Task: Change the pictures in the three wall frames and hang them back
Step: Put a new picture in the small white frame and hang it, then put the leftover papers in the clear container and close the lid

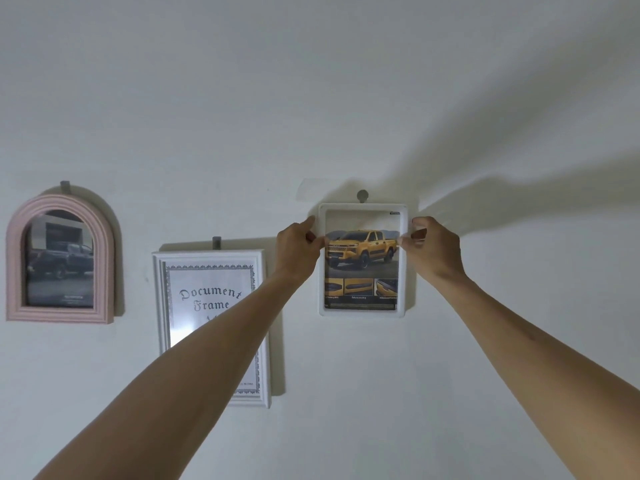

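Both arms reached up; the left hand [298, 244] and the right hand [429, 245] had their fingers clamped on the two side edges of the white frame [362, 310], which was against the wall [311, 98] under a hook [362, 195]

We're indoors, in what looks like a home room, facing a plain white painted wall [346, 98]. Three picture frames hang on small grey hooks: a pink arched frame [59, 259] at nine o'clock with a dark pickup photo, a white document frame [157, 306] near centre showing its stock insert, and a white rounded frame [362, 206] at three o'clock carrying a yellow pickup picture. Domestic decor, nothing industrial showing.
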`<state>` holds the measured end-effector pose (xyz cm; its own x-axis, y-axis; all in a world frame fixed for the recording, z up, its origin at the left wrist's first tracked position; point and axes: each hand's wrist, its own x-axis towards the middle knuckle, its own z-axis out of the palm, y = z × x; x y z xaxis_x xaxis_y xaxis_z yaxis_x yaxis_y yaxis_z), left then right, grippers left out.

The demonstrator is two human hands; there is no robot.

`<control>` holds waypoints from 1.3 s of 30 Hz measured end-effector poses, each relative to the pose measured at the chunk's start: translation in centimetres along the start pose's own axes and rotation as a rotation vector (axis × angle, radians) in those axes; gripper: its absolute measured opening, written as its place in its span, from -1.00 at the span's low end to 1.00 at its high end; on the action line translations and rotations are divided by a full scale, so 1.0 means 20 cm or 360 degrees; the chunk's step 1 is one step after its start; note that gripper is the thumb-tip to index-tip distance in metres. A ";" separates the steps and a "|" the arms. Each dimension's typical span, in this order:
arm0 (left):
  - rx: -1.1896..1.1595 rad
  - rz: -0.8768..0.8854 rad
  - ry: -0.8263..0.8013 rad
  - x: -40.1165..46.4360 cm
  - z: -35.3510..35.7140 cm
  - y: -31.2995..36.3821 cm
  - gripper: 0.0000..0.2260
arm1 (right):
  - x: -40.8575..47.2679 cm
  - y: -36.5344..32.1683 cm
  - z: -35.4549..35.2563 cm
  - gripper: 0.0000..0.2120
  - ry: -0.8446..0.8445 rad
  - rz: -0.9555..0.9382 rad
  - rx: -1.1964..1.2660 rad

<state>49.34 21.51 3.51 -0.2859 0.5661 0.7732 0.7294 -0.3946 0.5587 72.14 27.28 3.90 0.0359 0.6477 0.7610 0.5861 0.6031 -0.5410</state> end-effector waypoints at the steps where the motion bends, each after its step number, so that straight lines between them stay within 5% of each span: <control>1: 0.0003 -0.0007 -0.0006 0.00 0.00 0.00 -0.68 | -0.01 0.00 -0.01 -0.61 -0.0015 0.0000 -0.0005; 8: 0.0059 -0.0058 0.0180 -0.07 0.00 0.00 -0.55 | -0.11 0.04 -0.07 -0.57 -0.0007 -0.0057 -0.0111; 17: 0.0004 -0.0147 0.0232 -0.69 0.20 -0.22 -0.78 | -0.63 0.39 -0.01 -0.58 -0.0218 0.0233 -0.0147; 33: 0.0641 -0.1322 -0.1293 -2.17 0.60 -0.78 -0.56 | -1.92 1.28 0.06 -0.43 -0.1299 0.1201 -0.0658; 39: 0.0751 -0.1586 -0.1536 -2.44 0.64 -0.86 -0.66 | -2.19 1.58 -0.05 -0.41 -0.1508 0.1633 -0.0781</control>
<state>58.78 10.01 -47.63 -0.4033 0.7861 -0.4683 0.6688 0.6025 0.4354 89.98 17.42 -46.21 0.1779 0.8554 -0.4865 0.8473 -0.3846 -0.3663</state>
